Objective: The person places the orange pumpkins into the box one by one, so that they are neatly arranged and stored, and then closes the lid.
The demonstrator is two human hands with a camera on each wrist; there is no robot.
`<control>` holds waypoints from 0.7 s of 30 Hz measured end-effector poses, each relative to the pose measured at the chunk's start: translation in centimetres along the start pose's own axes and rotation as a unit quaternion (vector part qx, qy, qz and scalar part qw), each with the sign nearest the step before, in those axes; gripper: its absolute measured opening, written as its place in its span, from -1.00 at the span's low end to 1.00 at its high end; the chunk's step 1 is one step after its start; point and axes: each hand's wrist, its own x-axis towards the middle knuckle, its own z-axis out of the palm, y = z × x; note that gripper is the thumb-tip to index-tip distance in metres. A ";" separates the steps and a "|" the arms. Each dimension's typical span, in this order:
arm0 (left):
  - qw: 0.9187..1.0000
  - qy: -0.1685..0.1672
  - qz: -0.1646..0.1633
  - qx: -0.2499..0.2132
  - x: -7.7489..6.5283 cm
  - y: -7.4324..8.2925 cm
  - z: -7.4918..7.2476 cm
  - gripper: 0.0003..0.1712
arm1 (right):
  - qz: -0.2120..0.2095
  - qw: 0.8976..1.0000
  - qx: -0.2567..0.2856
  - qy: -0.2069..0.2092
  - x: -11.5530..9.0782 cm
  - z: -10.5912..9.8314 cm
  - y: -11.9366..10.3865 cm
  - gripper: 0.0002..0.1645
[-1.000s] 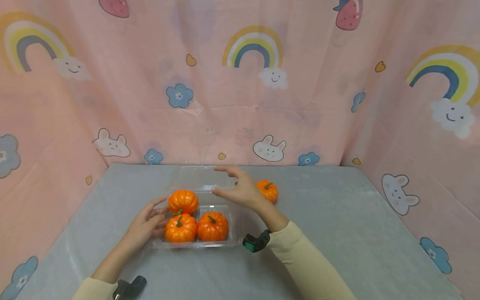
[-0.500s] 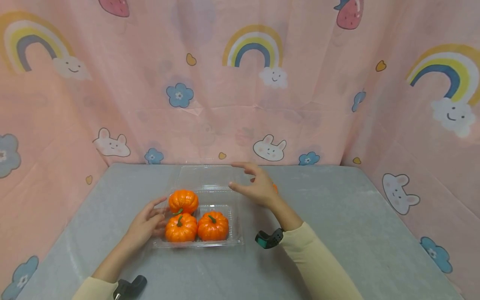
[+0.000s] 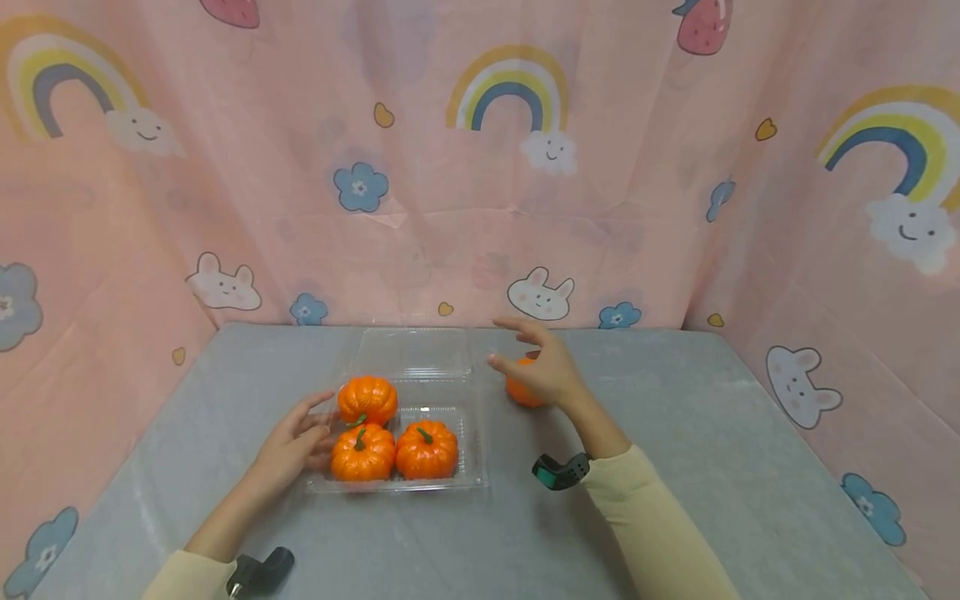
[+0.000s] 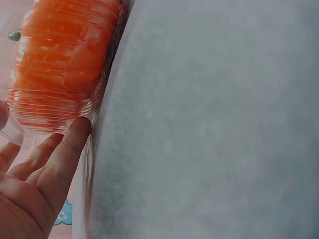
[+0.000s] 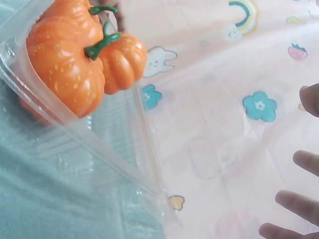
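A clear plastic clamshell box (image 3: 474,458) stands with its lid (image 3: 416,352) folded back. Inside are three small orange pumpkins: one at the back left (image 3: 367,398), one at the front left (image 3: 363,454) and one at the front right (image 3: 427,450). My left hand (image 3: 291,450) rests its extended fingers against the box's left wall; in the left wrist view a fingertip (image 4: 79,129) meets the ribbed plastic. Right of the box, my right hand (image 3: 543,367) hovers with fingers spread, partly covering another pumpkin (image 3: 522,392) on the table. Nothing is in its grasp.
A grey cloth covers the table (image 3: 720,467). Behind and at both sides hangs a pink patterned curtain (image 3: 465,183), close to the table's back edge. Cream sleeves and dark wrist devices (image 3: 561,472) are on both arms.
My right hand has moved right, from over the open lid to in front of the loose pumpkin. The left hand, the box and the pumpkins inside have stayed in place.
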 end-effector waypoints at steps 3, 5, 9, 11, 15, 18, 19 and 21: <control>1.000 0.000 -0.002 0.002 0.0 0.0 0.0 -0.39 | 0.006 1.000 0.009 0.006 0.0 -0.7 0.4 -0.37; 1.000 0.001 -0.002 0.001 0.1 0.0 0.0 -0.38 | 0.007 1.000 0.010 0.009 0.1 -1.1 0.8 -0.38; 1.000 0.001 -0.001 0.000 0.0 0.0 0.0 -0.37 | 0.007 1.000 -0.001 0.016 0.2 -1.8 1.7 -0.38; 1.000 0.002 0.000 0.001 0.0 0.0 0.0 -0.38 | 0.016 1.000 -0.004 0.019 0.2 -2.0 2.1 -0.38; 1.000 0.006 -0.001 0.003 0.0 0.0 0.0 -0.39 | 0.027 0.999 -0.009 0.026 0.1 -2.2 2.9 -0.39; 1.000 0.005 0.002 0.004 0.0 0.0 0.0 -0.39 | 0.027 0.999 -0.012 0.032 0.0 -2.3 3.7 -0.40; 1.000 0.005 0.005 0.003 0.0 0.0 0.0 -0.39 | 0.027 0.999 -0.013 0.034 -0.1 -2.3 4.0 -0.40; 1.000 0.004 0.006 0.003 0.0 0.0 0.0 -0.39 | 0.032 0.999 -0.015 0.037 -0.2 -2.2 4.5 -0.40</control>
